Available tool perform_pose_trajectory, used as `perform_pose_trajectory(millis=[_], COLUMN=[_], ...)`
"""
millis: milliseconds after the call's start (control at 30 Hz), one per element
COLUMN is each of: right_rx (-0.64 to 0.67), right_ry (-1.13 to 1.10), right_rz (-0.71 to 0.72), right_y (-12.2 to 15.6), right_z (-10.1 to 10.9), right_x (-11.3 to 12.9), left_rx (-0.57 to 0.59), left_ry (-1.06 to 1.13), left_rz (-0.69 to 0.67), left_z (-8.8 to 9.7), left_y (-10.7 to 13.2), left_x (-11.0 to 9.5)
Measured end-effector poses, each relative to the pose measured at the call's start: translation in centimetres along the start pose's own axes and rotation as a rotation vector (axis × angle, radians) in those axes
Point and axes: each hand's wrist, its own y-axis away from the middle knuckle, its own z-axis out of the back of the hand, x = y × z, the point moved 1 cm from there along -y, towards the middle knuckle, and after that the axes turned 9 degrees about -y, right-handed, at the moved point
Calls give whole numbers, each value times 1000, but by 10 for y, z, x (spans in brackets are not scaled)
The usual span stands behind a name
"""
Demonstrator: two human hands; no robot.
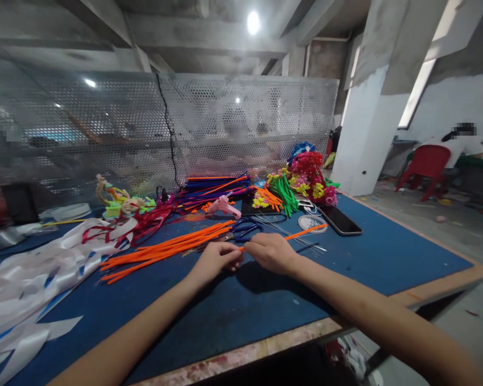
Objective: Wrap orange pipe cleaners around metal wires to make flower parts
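An orange pipe cleaner (306, 232) runs through my right hand (271, 253), its long end sticking out to the right. My left hand (221, 258) pinches the short end of the same stem, close beside the right fingers. Both hands are closed, just above the blue table mat (225, 316). Left of them lies a bundle of orange pipe cleaners (169, 246). Behind the hands are dark-handled scissors (247, 229), partly hidden, and a pink glue gun (224, 205). Thin wires (314, 245) lie beyond my right hand.
White ribbon (20, 284) and dark red ribbon (148, 222) spread over the left side. A phone (342, 220), a small dish of white beads (312, 224), green stems (285, 194) and a flower pile (308, 169) are at the back right. A perforated metal panel (241, 128) stands behind.
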Motion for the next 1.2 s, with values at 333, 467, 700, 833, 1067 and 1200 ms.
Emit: perform_pose_trajectory(millis=[333, 467, 700, 833, 1067, 1200], right_rx=[-11, 12, 55, 68, 31, 53], right_ry=[12, 29, 42, 14, -24, 40], right_rz=[1, 34, 21, -9, -86, 13], right_y=[-3, -1, 0, -1, -1, 0], right_z=[3, 2, 2, 4, 5, 7], right_x=[-6, -9, -12, -11, -13, -13], left_rx=[-23, -16, -106, -145, -135, -94], left_ry=[506, 414, 267, 304, 428, 355], left_rz=[145, 66, -50, -71, -52, -13], left_z=[1, 2, -1, -2, -1, 3], left_y=[-4, -8, -12, -12, -12, -13], left_x=[1, 3, 6, 8, 8, 7])
